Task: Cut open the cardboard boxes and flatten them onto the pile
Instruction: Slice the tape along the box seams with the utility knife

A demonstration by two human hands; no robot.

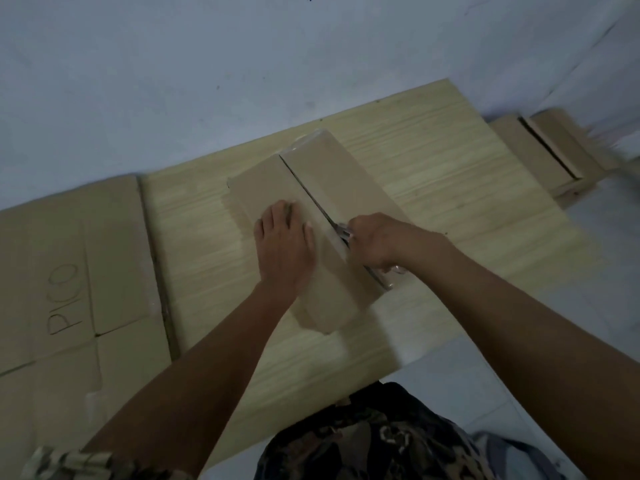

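Head view shows the cutting step: on the wooden board [433, 161], left hand [285, 247] presses flat the cardboard box [332, 174], right hand's [374, 242] grip holds scissors [334, 225] in its seam, which I judge must next be slit fully.

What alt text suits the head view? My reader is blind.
The right hand draws scissors along the top seam of a box on a wooden board while the left hand presses it flat; flattened cardboard lies left.
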